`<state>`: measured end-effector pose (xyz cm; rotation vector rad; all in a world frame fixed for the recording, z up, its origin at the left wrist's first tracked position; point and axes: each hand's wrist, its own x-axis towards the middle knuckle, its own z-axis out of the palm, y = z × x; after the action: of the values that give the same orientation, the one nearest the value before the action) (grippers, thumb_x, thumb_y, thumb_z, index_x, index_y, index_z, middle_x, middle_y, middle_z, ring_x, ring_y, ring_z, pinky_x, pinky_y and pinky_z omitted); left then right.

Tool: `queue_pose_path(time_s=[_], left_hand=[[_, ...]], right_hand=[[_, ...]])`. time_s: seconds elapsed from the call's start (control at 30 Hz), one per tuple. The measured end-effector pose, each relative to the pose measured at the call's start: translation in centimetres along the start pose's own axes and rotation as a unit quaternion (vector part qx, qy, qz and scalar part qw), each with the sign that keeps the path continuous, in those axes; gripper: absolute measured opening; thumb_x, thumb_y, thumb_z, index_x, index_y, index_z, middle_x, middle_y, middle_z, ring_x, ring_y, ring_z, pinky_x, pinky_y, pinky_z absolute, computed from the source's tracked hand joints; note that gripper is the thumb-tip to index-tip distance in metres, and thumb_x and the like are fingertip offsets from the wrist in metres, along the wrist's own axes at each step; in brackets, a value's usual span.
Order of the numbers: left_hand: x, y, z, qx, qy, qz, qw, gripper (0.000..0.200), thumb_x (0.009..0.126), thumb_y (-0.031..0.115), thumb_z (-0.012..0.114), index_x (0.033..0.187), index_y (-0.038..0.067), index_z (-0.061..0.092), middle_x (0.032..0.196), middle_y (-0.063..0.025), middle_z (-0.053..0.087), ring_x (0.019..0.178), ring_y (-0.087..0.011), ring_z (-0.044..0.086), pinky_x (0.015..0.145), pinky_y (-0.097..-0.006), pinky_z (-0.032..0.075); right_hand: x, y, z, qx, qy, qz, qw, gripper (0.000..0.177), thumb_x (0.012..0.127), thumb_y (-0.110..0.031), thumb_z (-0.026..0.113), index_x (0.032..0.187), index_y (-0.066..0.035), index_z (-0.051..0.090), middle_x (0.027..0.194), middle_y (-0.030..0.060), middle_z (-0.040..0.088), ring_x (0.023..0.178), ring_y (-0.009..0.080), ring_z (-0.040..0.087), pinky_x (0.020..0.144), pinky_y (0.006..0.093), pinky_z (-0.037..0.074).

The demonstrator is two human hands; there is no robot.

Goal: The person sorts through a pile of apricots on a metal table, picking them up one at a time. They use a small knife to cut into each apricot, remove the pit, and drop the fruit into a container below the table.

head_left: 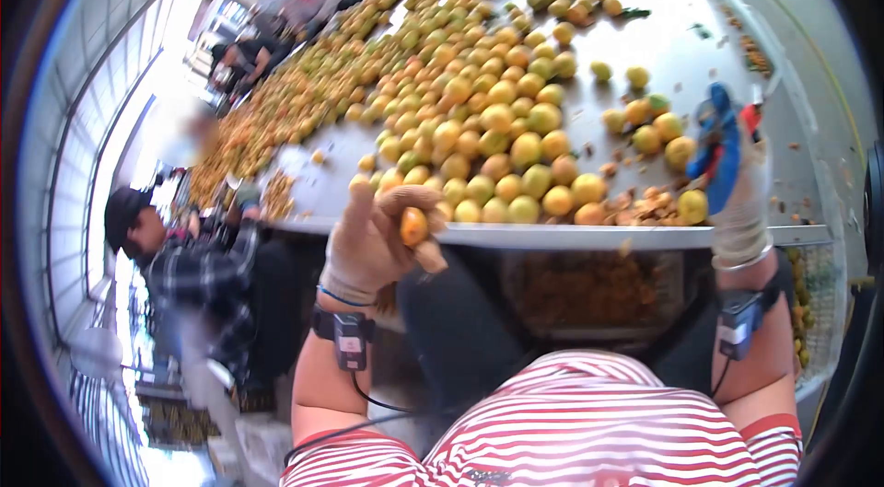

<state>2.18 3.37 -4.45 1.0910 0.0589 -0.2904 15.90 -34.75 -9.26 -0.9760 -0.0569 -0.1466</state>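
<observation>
My left hand [373, 234], in a pale glove, is raised at the table's near edge, its fingers curled round a small orange fruit piece [414, 226]. A pale, fleshy piece hangs just below it. My right hand [748, 174], gloved too, is at the right, closed on a tool with blue handles [721, 142]; a small red part shows beside it. Yellow-green fruits [497, 119] lie heaped on the metal table [635, 238] between and beyond my hands. Near my right hand lie a few loose fruits [668, 126] and a small pile of orange scraps [649, 208].
A co-worker in a plaid shirt [207, 280] and dark cap sits at the left, and other people stand along the far left side. A crate of fruit [801, 312] is at the lower right. Below the table edge sits a container of scraps [589, 289].
</observation>
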Motion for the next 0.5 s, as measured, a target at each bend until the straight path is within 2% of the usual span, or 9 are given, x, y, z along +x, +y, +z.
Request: queue_pose_path(time_s=[0.07,0.17,0.2,0.27,0.33,0.37,0.4,0.47,0.5], left_hand=[[-6.4,0.9,-4.2,0.000,0.105,0.006,0.994,0.081,0.094,0.070,0.044,0.128,-0.002,0.057,0.109,-0.0185,0.066,0.082,-0.0338,0.070,0.082,-0.0481,0.057],[-16.8,1.2,-9.4,0.104,0.344,-0.021,0.933,0.077,0.092,0.072,0.047,0.121,0.003,0.060,0.102,-0.0131,0.067,0.081,-0.0281,0.069,0.082,-0.0462,0.057],[-20.1,0.9,-10.4,0.103,0.356,-0.020,0.929,0.077,0.092,0.072,0.047,0.121,0.003,0.060,0.102,-0.0131,0.067,0.081,-0.0281,0.069,0.082,-0.0462,0.057],[-25.8,0.1,-11.9,0.114,0.524,-0.078,0.840,0.073,0.093,0.072,0.045,0.114,0.005,0.060,0.095,-0.0105,0.065,0.076,-0.0244,0.066,0.078,-0.0435,0.057],[-30.0,-0.9,-12.6,0.104,0.573,-0.094,0.808,0.071,0.094,0.073,0.044,0.109,0.005,0.060,0.089,-0.0088,0.063,0.071,-0.0230,0.063,0.074,-0.0418,0.056],[-32.2,-1.5,-13.3,0.098,0.586,-0.111,0.796,0.072,0.094,0.073,0.043,0.110,0.005,0.060,0.089,-0.0090,0.063,0.070,-0.0233,0.063,0.073,-0.0421,0.056],[-34.0,-1.9,-13.3,0.088,0.579,-0.117,0.802,0.073,0.094,0.072,0.044,0.105,0.003,0.061,0.087,-0.0109,0.062,0.070,-0.0239,0.063,0.072,-0.0428,0.056],[-37.9,-3.2,-15.0,0.088,0.617,-0.159,0.766,0.074,0.094,0.072,0.046,0.098,0.000,0.063,0.084,-0.0129,0.062,0.073,-0.0283,0.064,0.071,-0.0437,0.057],[-40.4,-3.8,-16.3,0.079,0.628,-0.203,0.747,0.074,0.093,0.071,0.049,0.095,-0.002,0.065,0.084,-0.0161,0.062,0.078,-0.0348,0.064,0.070,-0.0463,0.057]], right_hand=[[-0.3,0.1,-0.4,-0.008,-0.045,0.004,0.999,0.033,0.103,-0.024,0.056,0.127,-0.003,0.065,0.087,0.0018,0.063,0.057,0.0062,0.055,0.047,0.0220,0.045],[-0.5,0.6,-0.7,-0.105,-0.064,-0.032,0.992,0.035,0.104,-0.024,0.055,0.131,-0.003,0.063,0.092,0.0027,0.062,0.060,0.0060,0.052,0.049,0.0208,0.042],[-0.4,0.7,-1.0,-0.108,-0.082,-0.043,0.990,0.036,0.104,-0.024,0.054,0.132,-0.003,0.062,0.093,0.0029,0.061,0.060,0.0059,0.051,0.050,0.0206,0.042],[-0.1,0.8,-2.2,-0.108,-0.098,-0.019,0.989,0.039,0.104,-0.025,0.053,0.136,-0.003,0.059,0.095,0.0028,0.062,0.063,0.0055,0.051,0.052,0.0191,0.041],[0.2,1.1,-2.8,-0.120,-0.137,-0.025,0.983,0.042,0.104,-0.027,0.053,0.139,-0.003,0.057,0.099,0.0027,0.064,0.067,0.0045,0.052,0.056,0.0176,0.041],[0.1,1.6,-1.9,-0.145,-0.042,-0.003,0.989,0.045,0.109,-0.032,0.042,0.146,-0.008,0.050,0.086,-0.0054,0.051,0.062,0.0029,0.041,0.054,0.0189,0.036],[0.2,1.9,-1.9,-0.141,-0.046,0.000,0.989,0.045,0.109,-0.032,0.042,0.146,-0.008,0.050,0.086,-0.0054,0.051,0.062,0.0029,0.041,0.054,0.0189,0.036],[0.6,2.3,-2.9,-0.185,-0.050,-0.038,0.981,0.045,0.109,-0.029,0.043,0.148,-0.008,0.047,0.088,-0.0055,0.050,0.064,0.0030,0.042,0.054,0.0185,0.036],[0.2,2.1,-2.1,-0.162,-0.028,-0.026,0.986,0.046,0.108,-0.026,0.043,0.150,-0.008,0.044,0.090,-0.0054,0.049,0.065,0.0031,0.041,0.055,0.0178,0.036]])
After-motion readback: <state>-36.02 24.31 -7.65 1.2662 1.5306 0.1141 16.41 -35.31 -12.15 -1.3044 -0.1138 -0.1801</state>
